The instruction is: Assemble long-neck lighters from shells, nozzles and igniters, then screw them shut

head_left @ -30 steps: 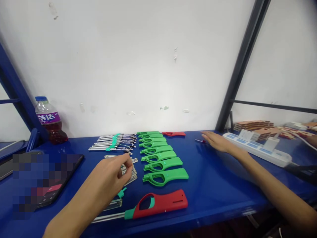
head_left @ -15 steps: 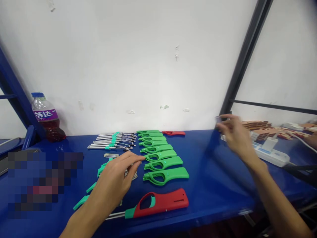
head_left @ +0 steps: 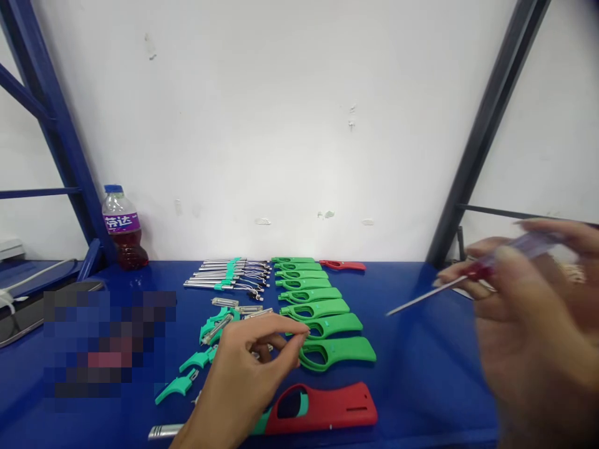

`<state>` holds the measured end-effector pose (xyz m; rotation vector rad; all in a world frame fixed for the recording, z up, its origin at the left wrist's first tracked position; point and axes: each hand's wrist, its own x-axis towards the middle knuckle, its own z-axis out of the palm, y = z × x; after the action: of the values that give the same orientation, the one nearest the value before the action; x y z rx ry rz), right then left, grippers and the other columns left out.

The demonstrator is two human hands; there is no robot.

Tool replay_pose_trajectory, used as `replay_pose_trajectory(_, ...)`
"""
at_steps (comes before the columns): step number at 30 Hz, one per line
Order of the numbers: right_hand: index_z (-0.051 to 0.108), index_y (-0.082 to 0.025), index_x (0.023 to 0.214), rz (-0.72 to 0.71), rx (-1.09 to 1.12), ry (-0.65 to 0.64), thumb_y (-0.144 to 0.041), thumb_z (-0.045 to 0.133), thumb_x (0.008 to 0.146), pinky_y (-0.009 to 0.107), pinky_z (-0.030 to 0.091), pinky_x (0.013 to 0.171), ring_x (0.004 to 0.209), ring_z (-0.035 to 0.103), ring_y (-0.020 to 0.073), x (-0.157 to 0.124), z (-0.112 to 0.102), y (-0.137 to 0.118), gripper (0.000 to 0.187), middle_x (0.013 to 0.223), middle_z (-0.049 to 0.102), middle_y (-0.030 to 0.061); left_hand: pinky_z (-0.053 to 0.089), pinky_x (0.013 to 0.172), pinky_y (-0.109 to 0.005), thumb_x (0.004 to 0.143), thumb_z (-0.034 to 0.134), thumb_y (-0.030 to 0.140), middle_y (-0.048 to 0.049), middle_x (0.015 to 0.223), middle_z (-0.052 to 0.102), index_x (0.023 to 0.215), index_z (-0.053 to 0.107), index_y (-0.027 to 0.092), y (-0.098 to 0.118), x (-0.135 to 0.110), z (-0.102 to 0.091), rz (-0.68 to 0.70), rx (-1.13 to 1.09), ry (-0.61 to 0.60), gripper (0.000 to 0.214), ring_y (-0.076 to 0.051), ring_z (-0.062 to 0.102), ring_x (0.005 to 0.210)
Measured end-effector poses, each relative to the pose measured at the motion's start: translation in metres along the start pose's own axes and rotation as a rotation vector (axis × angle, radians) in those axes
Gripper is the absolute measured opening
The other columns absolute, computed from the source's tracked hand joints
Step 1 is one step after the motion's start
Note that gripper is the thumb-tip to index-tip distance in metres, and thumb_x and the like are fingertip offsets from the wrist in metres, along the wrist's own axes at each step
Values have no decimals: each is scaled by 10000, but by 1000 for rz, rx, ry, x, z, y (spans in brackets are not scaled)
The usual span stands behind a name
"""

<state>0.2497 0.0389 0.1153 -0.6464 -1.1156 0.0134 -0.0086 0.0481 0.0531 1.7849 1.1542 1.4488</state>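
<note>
My right hand [head_left: 538, 312], blurred at the right, grips a screwdriver [head_left: 425, 297] with a clear purplish handle. Its thin shaft points left and down over the blue table. In the middle, my left hand [head_left: 248, 368] has thumb and forefinger pinched together; anything between them is too small to make out. Those fingertips are beside the nearest green lighter casings [head_left: 349, 352], which lie in a column going back. Below the hand lies a red lighter [head_left: 344, 408] with a teal trigger, its metal tube partly behind my wrist. Loose teal triggers [head_left: 178, 385] lie left of the hand.
Metal lighter tubes with wires [head_left: 213, 282] lie in a row at the back. Small clear capsules [head_left: 224, 302] rest in front of them. Another red casing [head_left: 345, 266] is near the wall. A drink bottle [head_left: 122, 222] stands back left, beside a blue frame post [head_left: 70, 137].
My right hand has come back from the far right, nearer to me, now with the screwdriver clearly visible. My left hand remains pinched by the green casings. The view has turned somewhat left.
</note>
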Motion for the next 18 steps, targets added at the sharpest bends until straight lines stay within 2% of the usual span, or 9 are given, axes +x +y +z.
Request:
replay_pose_trajectory(2,712,-324,1272,121,76,-55,-293,790,978,387,634,733,835,700,219,-15,21,-13,305,1057,702,59,532,485,-246,849,811,341,-58,728,818,828,880,230,-1,1,2,-83,-144,-18,132,-202,750,546)
replay_pose_trajectory(4,676,-340,1272,174,122,-162,-314,745,1017,370,650,727,824,717,210,-26,35,-20,265,1064,704,41,541,487,-251,810,867,374,-62,692,809,805,873,222,2,2,3,-164,-244,-49,152,-209,752,532)
replay_pose_trajectory(7,639,-345,1275,174,155,-286,-297,693,1050,347,674,702,851,742,212,-36,46,-22,236,1050,707,31,436,406,-209,762,928,425,-44,581,763,801,856,219,10,2,1,-266,-331,-90,222,-184,707,475)
replay_pose_trajectory(9,624,-339,1282,183,157,-334,-296,664,1067,343,687,697,849,748,210,-39,50,-20,223,1038,709,33,334,359,-190,770,930,466,-31,534,737,840,848,213,17,2,-1,-324,-337,-120,275,-140,607,385)
replay_pose_trajectory(11,609,-337,1294,201,146,-353,-304,645,1077,343,695,684,815,746,202,-40,52,-19,222,1041,709,35,271,344,-187,794,915,502,-25,518,730,881,840,203,21,2,-3,-364,-330,-151,320,-97,483,313)
replay_pose_trajectory(13,606,-337,1295,204,145,-341,-306,644,1077,335,698,680,788,740,189,-41,53,-19,224,1049,706,32,253,345,-185,798,912,521,-34,545,747,897,830,189,24,2,-4,-384,-343,-177,356,-79,441,295)
replay_pose_trajectory(18,615,-340,1275,206,171,-302,-299,656,1071,315,699,691,815,745,182,-40,53,-20,212,1055,701,20,272,346,-178,747,944,508,-97,758,831,861,806,171,23,1,-3,-400,-403,-191,381,-136,640,418)
